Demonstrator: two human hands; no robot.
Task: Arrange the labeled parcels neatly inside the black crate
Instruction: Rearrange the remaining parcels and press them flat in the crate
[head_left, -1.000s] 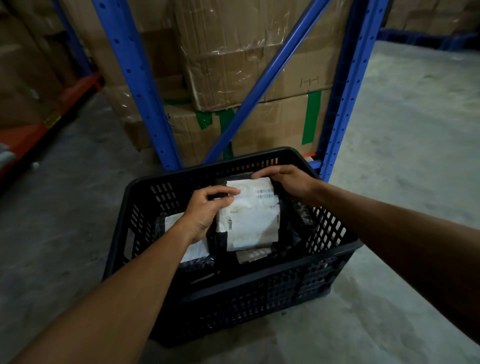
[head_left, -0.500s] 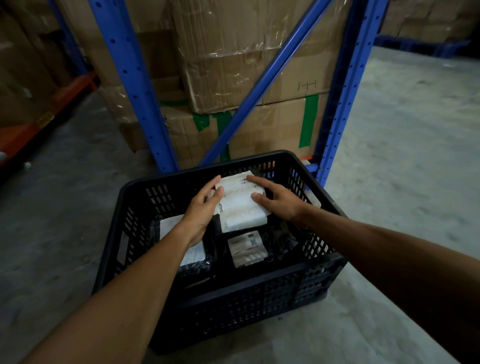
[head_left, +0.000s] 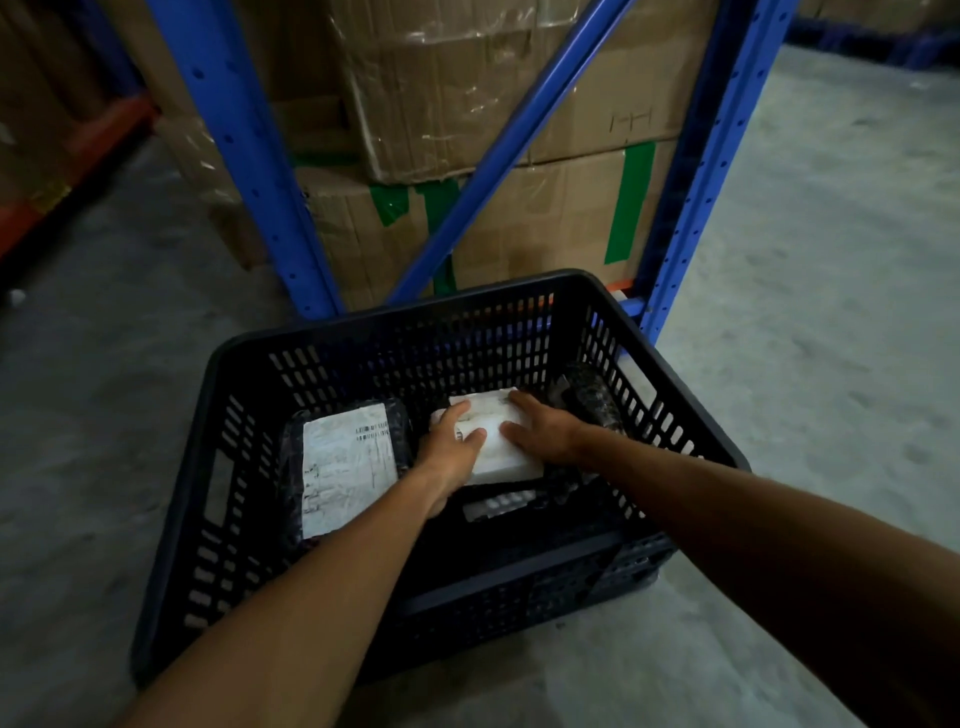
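A black slotted crate (head_left: 519, 299) stands on the concrete floor in front of me. Both hands reach into it and rest on a white-labeled parcel (head_left: 501, 457) lying low in the middle. My left hand (head_left: 452, 447) covers its left edge, fingers spread over the top. My right hand (head_left: 545, 431) presses flat on its right side. A black parcel with a large white label (head_left: 345, 467) lies flat in the left part of the crate. Another labeled parcel (head_left: 498, 504) peeks out below the one under my hands. A dark wrapped parcel (head_left: 589, 397) leans at the right wall.
Blue steel rack uprights (head_left: 249, 171) and a diagonal brace (head_left: 498, 156) stand right behind the crate, with stacked cardboard boxes (head_left: 519, 83) inside the rack. Another rack with an orange beam (head_left: 93, 140) runs along the left. Grey concrete floor (head_left: 821, 291) lies to the right.
The white-labeled parcel went from held up above the crate down onto the other parcels inside. Both hands followed it down and now lie flatter on it.
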